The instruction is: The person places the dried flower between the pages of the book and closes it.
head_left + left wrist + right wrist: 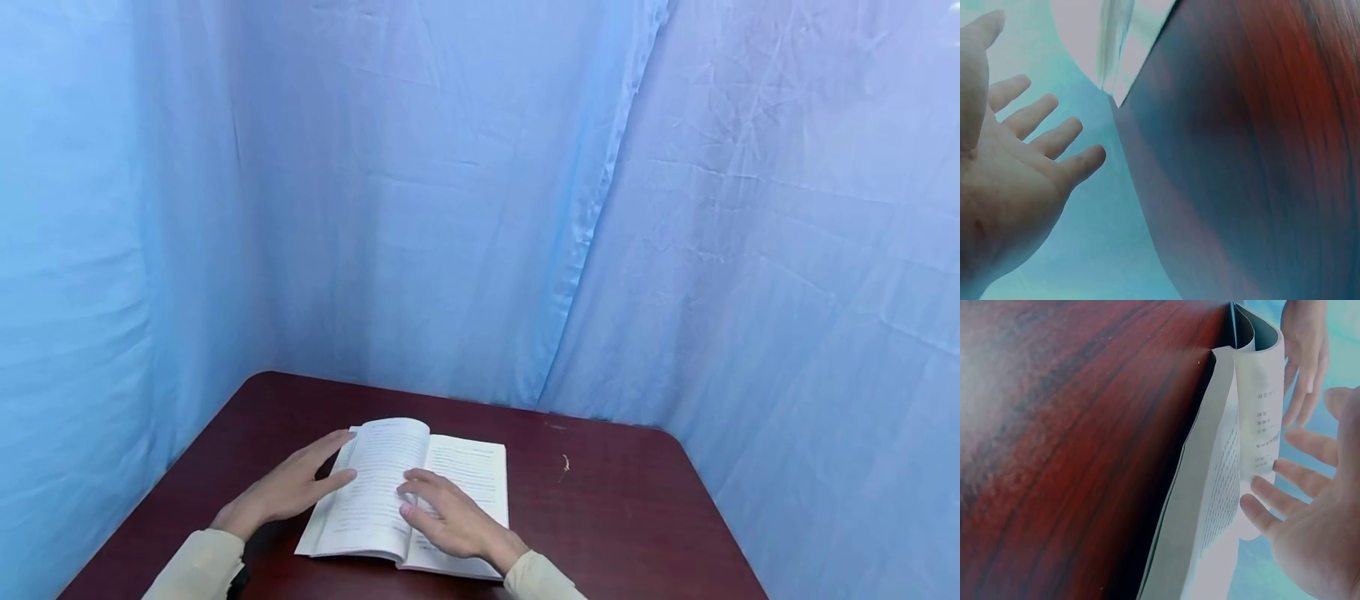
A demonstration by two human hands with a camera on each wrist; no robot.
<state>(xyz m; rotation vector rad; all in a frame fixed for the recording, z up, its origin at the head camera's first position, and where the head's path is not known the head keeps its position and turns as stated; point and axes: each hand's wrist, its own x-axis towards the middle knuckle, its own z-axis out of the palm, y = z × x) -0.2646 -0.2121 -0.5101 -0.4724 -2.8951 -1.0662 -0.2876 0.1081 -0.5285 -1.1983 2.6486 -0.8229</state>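
An open book [386, 467] with printed white pages lies on the dark red table [615, 517]. Its left-hand pages bulge upward in a curve, while the right-hand page [468, 471] lies flatter. At the book's left edge is my left hand [288, 483], fingers extended and thumb over the left page. My right hand [453, 517] hovers over the book near the spine, its fingers loosely bent and spread. In the right wrist view, the fingers of the right hand [1310, 506] reach toward the curved pages [1260, 419]. The left wrist view shows the left hand [1022, 162] with fingers apart, nothing between them.
Blue curtains [450, 208] hang behind and on both sides of the table. A small pale mark [566, 467] shows on the tabletop right of the book. Light sleeves [198, 567] cover both forearms.
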